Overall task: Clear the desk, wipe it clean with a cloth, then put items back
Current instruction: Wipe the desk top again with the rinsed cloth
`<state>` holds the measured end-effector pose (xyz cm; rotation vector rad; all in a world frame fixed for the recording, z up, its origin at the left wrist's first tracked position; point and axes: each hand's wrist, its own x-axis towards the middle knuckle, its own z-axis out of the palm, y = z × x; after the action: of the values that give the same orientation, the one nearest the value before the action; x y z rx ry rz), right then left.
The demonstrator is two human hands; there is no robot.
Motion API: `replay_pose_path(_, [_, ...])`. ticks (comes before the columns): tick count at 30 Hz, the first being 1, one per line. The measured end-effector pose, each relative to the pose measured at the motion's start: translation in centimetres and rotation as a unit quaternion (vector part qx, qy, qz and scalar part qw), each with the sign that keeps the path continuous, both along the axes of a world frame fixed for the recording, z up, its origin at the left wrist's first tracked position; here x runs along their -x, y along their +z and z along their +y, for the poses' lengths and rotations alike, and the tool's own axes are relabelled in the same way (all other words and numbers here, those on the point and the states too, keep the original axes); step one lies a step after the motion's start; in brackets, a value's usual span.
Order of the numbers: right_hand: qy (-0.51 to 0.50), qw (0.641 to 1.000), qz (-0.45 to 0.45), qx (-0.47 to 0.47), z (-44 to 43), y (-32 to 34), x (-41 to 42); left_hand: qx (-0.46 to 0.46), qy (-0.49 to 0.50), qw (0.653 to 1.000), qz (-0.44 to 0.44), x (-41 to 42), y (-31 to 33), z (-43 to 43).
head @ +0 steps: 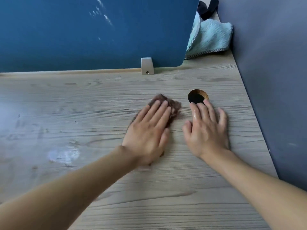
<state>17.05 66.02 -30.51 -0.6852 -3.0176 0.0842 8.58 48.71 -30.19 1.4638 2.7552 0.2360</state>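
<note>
A light wood-grain desk [83, 105] fills the view. My left hand [147, 131] lies flat, palm down, pressing a small brown cloth [173, 107] against the desk; most of the cloth is hidden under the palm and fingers. My right hand [207, 128] rests flat on the bare desk beside it, fingers spread, holding nothing, with its fingertips at the edge of a round cable hole [197, 96]. Wet smears [64, 154] shine on the desk to the left.
A blue divider panel [91, 32] stands along the back edge on a grey bracket [147, 66]. A grey wall [272, 72] bounds the desk's right side. A pale green towel [211, 37] and a black strap [207, 9] sit behind the divider at the back right corner.
</note>
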Motion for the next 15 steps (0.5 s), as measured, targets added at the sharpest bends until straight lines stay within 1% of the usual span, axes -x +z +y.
replay_pose_path(2, [0.008,1.0,-0.006,0.003,0.2,-0.1,-0.1,0.019,-0.143,0.99,-0.007,-3.3,0.3,-2.1])
replay_pose_path(3, [0.01,1.0,-0.009,0.005,0.3,-0.2,-0.1,0.032,-0.198,0.98,-0.016,-3.0,0.3,-2.7])
replay_pose_path(4, [0.01,1.0,-0.011,0.006,0.3,-0.3,-0.1,0.036,-0.226,0.973,-0.021,-1.8,0.1,-2.9])
replay_pose_path(5, [0.01,1.0,-0.007,0.009,0.4,-0.5,-0.1,0.034,-0.213,0.976,-0.022,-0.3,0.0,-2.5])
replay_pose_path(6, [0.011,1.0,-0.002,0.012,0.5,-0.6,-0.1,0.026,-0.158,0.987,-0.028,1.4,0.0,-1.8])
replay_pose_path(7, [0.011,1.0,0.003,0.015,0.5,-0.6,-0.1,0.014,-0.069,0.997,-0.032,3.2,-0.1,-0.9])
replay_pose_path(8, [0.011,1.0,0.006,0.017,0.4,-0.6,-0.1,0.015,0.033,0.999,-0.031,4.6,0.1,-0.2])
replay_pose_path(9, [0.009,1.0,0.009,0.016,0.5,-0.6,-0.1,0.02,0.116,0.993,-0.033,5.4,0.1,0.6])
replay_pose_path(10, [0.006,1.0,0.013,0.017,0.5,-0.6,-0.1,0.019,0.162,0.986,-0.034,5.3,-0.1,1.1])
replay_pose_path(11, [0.004,1.0,0.017,0.018,0.5,-0.7,-0.1,0.017,0.17,0.985,-0.029,4.4,-0.2,1.3])
replay_pose_path(12, [0.004,1.0,0.019,0.019,0.4,-0.8,0.0,0.012,0.149,0.989,-0.02,2.9,-0.1,1.3])
replay_pose_path(14, [0.009,0.999,0.029,0.016,0.5,-1.1,0.1,0.002,0.047,0.999,0.001,-1.8,-0.1,0.4])
replay_pose_path(15, [0.01,0.999,0.038,0.02,0.7,-1.1,0.1,0.003,-0.013,1.0,-0.003,-4.2,-0.1,-0.2])
